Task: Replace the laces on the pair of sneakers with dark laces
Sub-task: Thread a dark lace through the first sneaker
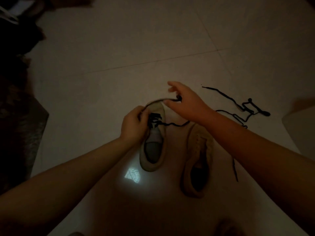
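Two hands are at work over the left sneaker (154, 142), which sits on the tiled floor (136, 48) with its toe pointing away from me. My left hand (133, 126) lies curled against the near-left side of that sneaker's eyelet rows, fingers pinching the dark lace (154, 101) where it leaves the shoe. My right hand (185, 101) is raised just beyond and to the right of the sneaker's toe, thumb and a finger nipping the same lace near its end while the other fingers spread loosely; the strand runs taut between my hands over the toe. A few crossings of this lace already sit in the front eyelets, and its other tail trails off to the right, under my right forearm. Just right of the left sneaker lies the right sneaker (197, 160), no lace visible in it. Farther right of it, a second dark lace (245, 108) lies loose on the floor in tangled loops.
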`<state>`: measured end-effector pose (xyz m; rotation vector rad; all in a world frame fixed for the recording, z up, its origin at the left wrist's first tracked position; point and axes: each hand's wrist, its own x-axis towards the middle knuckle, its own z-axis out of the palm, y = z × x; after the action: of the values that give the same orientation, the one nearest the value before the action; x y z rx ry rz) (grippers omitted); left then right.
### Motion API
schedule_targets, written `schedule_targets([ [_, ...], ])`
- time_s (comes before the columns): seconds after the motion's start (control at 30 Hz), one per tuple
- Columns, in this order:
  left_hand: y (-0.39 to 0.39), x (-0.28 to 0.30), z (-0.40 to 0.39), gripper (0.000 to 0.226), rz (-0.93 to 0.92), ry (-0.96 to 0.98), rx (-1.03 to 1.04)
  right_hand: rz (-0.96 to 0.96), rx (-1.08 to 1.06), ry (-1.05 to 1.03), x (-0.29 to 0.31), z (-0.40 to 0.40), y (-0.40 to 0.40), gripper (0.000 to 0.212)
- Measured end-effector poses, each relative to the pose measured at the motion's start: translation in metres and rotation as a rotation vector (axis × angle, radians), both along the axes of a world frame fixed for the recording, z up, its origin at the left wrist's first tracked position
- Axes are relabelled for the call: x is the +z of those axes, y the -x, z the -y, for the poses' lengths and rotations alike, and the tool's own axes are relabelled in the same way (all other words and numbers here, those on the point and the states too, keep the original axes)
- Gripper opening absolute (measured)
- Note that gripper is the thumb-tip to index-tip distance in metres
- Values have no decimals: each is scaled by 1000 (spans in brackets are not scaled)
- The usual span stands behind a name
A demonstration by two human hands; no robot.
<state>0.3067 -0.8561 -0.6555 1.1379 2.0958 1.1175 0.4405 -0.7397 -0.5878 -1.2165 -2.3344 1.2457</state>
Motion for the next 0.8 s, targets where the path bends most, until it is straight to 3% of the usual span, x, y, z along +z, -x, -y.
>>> schedule_targets([
  [0.07, 10, 2, -13, 21, 180, 58, 172, 66, -79, -184, -17, -3, -6, 55],
  [0.13, 19, 5, -21, 19, 306, 89, 300, 162, -132, -169, -32, -3, -13, 49],
  [0.2, 27, 7, -25, 22, 370, 78, 356, 389, -21, 5, -49, 0, -22, 43],
  [0.27, 31, 11, -28, 23, 386, 62, 384, 609, 148, 103, -64, 7, -31, 50],
  [0.37, 28, 16, -28, 30, 399, 96, 383, 660, 306, 49, -78, 14, -33, 36],
  [0.43, 20, 15, -19, 44, 294, 164, 348, 598, 307, 81, -80, 14, -32, 26],
  [0.5, 7, 14, -5, 31, 88, 152, 211, 487, 260, 119, -76, 13, -30, 23],
  [0.57, -8, 16, 7, 12, -66, 130, 36, 385, 234, 172, -70, 14, -26, 36],
  [0.63, -23, 18, 14, 11, -170, 145, -108, 366, 247, 275, -66, 17, -21, 54],
  [0.67, -29, 20, 17, 11, -226, 151, -166, 393, 250, 306, -65, 18, -19, 53],
  [0.73, -37, 20, 18, 14, -320, 145, -264, 514, 299, 292, -58, 11, -17, 35],
  [0.8, -39, 21, 17, 18, -299, 171, -300, 543, 335, 326, -45, 2, -18, 23],
])
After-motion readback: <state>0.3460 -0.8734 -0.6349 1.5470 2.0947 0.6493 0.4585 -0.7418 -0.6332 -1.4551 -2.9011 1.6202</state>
